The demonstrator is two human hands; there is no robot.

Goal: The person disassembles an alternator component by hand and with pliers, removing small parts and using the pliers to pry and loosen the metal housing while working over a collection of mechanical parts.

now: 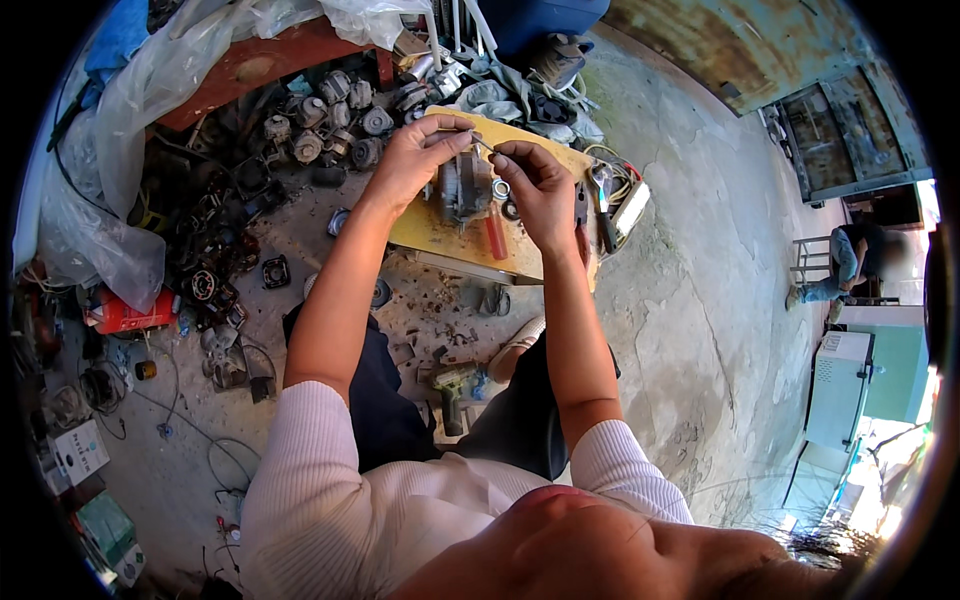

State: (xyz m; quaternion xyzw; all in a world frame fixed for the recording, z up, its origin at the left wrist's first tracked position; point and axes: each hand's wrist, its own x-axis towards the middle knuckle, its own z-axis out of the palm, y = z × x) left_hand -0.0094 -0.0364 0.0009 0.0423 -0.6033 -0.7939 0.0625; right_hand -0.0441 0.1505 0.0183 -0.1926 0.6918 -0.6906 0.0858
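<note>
Over a yellow-topped work table [420, 232], my left hand [415, 158] and my right hand [541, 190] are raised close together. A thin, dark metal pin-like piece [484, 144] spans the gap between them, pinched at its ends by both hands' fingertips. Its exact kind is too small to make out. Just under the fingers stands a grey metal motor-like part [464, 190], partly hidden by my left hand. Beside it lie a small metal ring [500, 188] and a screwdriver with a clear red handle [496, 233]. Pliers [581, 210] rest near the right edge.
Used motor parts [340, 120] are heaped at the far left, with plastic sheeting [110, 150] behind. A green power drill [453, 395] stands between my legs, near metal scraps. Cables and a white box-shaped thing [631, 208] sit at the table's right. Another person [862, 255] is at the far right.
</note>
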